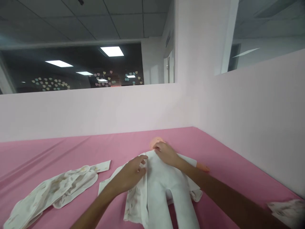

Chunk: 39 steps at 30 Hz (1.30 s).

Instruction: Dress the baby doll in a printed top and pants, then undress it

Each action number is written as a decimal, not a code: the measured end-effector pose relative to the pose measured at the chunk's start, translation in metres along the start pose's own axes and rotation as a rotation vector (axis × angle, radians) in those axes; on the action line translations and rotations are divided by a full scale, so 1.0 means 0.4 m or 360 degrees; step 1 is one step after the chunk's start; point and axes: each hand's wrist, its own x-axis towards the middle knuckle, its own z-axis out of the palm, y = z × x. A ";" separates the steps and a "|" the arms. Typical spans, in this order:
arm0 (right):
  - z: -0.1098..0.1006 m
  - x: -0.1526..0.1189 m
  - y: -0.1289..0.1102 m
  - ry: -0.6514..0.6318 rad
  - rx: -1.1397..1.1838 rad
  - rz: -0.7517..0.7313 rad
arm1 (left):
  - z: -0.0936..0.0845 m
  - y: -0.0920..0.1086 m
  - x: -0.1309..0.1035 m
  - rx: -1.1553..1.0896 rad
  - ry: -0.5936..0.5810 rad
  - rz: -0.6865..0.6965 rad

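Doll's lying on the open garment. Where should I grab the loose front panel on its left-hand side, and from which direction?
Probably pinch the garment panel along its free long edge, coming from the left, beside the left hand. It lies flat, spread away from the doll.

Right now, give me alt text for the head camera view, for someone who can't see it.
Two bare hands rest on a white-clothed baby doll lying on a pink sheet-covered table: the left hand on the garment's side, the right hand at the neck. A crumpled white printed baby garment lies to the left, pale pink partition walls behind.
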 end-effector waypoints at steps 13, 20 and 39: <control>-0.014 -0.476 0.197 -0.0038 0.0037 0.0724 | 0.198 0.162 0.289 0.0972 -0.0181 0.0759; -0.006 -0.425 0.206 -0.0171 0.0113 0.0500 | 0.348 0.232 0.419 0.1238 -0.0490 0.0678; -0.136 -0.328 0.546 0.0217 -0.0408 0.1260 | 0.230 0.192 0.258 0.0921 -0.0293 0.0538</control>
